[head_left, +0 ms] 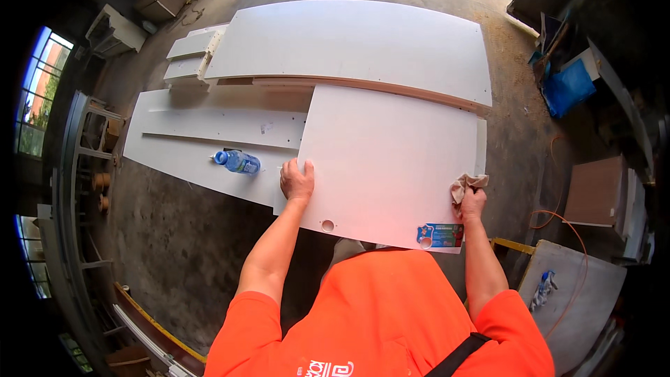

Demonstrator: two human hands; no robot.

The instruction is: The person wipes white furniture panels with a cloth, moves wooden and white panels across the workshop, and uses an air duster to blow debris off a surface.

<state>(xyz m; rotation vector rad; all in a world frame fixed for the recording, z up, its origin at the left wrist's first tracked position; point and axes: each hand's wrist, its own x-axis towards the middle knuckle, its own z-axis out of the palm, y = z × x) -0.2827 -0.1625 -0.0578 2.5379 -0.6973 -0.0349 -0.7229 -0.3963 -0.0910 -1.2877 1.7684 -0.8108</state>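
Observation:
A wide white panel lies before me, with a round hole near its front left corner and a colourful printed label at its front right. My left hand grips the panel's left edge, fingers curled over it. At the right edge my right hand is closed on a crumpled beige cloth. Left of the panel, a clear plastic bottle with a blue cap lies on a lower white board.
A long white panel lies beyond, with smaller white boards stacked at its left. To the right are a blue plastic sheet, brown boards, an orange hose and another bottle. A metal rack stands at left.

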